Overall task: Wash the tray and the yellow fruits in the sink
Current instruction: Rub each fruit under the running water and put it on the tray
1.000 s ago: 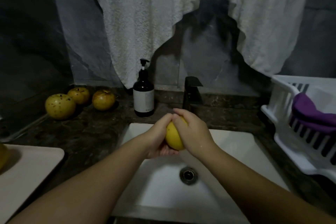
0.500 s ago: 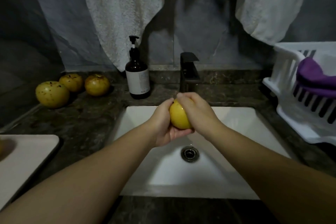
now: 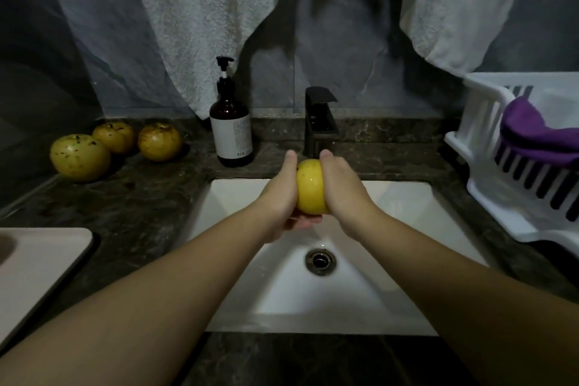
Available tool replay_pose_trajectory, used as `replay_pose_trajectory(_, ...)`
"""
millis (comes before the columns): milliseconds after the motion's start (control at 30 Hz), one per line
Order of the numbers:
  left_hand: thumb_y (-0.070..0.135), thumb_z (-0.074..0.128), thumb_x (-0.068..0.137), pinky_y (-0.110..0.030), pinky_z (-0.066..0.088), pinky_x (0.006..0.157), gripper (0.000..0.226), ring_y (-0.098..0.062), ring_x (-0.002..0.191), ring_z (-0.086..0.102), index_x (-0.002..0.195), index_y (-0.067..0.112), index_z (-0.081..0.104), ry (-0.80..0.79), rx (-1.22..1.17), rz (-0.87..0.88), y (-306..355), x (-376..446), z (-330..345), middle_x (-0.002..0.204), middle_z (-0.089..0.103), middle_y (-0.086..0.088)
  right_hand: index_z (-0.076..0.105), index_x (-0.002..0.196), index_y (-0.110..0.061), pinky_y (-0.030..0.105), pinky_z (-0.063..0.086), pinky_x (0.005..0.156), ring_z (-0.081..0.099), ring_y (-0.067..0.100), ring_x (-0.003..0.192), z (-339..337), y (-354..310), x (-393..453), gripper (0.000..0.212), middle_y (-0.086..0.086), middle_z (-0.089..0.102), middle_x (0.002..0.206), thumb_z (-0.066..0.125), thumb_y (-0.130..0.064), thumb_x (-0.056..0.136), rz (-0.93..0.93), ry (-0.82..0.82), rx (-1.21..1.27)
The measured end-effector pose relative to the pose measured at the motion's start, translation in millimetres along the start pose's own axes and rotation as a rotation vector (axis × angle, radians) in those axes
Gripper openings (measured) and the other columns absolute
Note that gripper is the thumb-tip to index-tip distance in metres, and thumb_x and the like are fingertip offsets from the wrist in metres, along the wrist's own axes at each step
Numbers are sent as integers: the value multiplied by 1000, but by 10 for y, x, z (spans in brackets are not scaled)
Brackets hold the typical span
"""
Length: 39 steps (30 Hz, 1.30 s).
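Note:
A smooth yellow fruit (image 3: 310,186) is held over the white sink (image 3: 404,197), just below the black faucet (image 3: 319,122). My left hand (image 3: 282,197) cups its left side and underside, fingers curled beneath it. My right hand (image 3: 343,188) wraps the right side. Three spotted yellow fruits (image 3: 80,157) (image 3: 114,136) (image 3: 159,141) sit on the dark counter at the back left. A pale tray (image 3: 40,260) lies at the left edge. No water stream is visible.
A brown soap pump bottle (image 3: 231,128) stands left of the faucet. A white dish rack (image 3: 488,166) with a purple cloth (image 3: 532,135) fills the right counter. White towels (image 3: 200,9) hang on the wall above. The drain (image 3: 320,261) is at the basin's middle.
The fruit has turned between my hands, with more of its top now showing. My right hand slid from over the fruit to its right side. The view tilted down slightly.

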State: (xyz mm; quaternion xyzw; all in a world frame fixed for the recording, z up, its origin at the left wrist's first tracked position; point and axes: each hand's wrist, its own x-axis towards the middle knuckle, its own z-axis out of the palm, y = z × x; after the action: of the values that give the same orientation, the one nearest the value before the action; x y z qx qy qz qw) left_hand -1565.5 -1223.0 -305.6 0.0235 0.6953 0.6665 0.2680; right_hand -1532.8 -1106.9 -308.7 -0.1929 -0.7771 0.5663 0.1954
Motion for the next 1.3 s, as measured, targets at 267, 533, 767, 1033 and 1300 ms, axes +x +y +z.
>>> replay_pose_trajectory(267,73,50,94,-46,65,71,45,-27,98,75,109,35,68,-15,-33,157,-40,-28,-6,114,72,-7,59,125,-27,34,43,79,57,19,101,13,4,-49,36,1,58,112,31,-39,106,-341,-86,-353)
replay_pose_trajectory(533,78,34,94,-39,61,60,58,-32,74,76,118,29,55,-31,110,119,-92,84,-16,104,73,-18,51,123,-23,35,52,72,70,28,85,-44,53,-57,65,11,69,107,27,-76,95,34,-78,-329)
replay_pose_trajectory(767,70,44,79,-36,56,56,49,-30,74,68,111,34,56,8,192,318,-65,98,-29,103,67,-14,53,119,-28,23,43,42,59,16,47,-49,-11,-75,64,8,64,74,35,-82,90,334,-177,146)
replay_pose_trajectory(1033,65,49,85,-32,54,52,42,-27,73,69,112,35,59,38,131,318,-39,45,-71,102,66,-10,53,113,-36,26,46,46,62,16,53,-13,9,-87,54,7,65,80,33,-80,89,187,-162,80)
replay_pose_trajectory(1300,61,55,80,-39,58,56,32,-25,81,70,108,44,56,89,214,520,-46,44,-65,103,66,0,56,106,-36,24,42,41,60,15,46,-7,-17,-56,57,8,66,72,34,-82,81,129,-162,176)
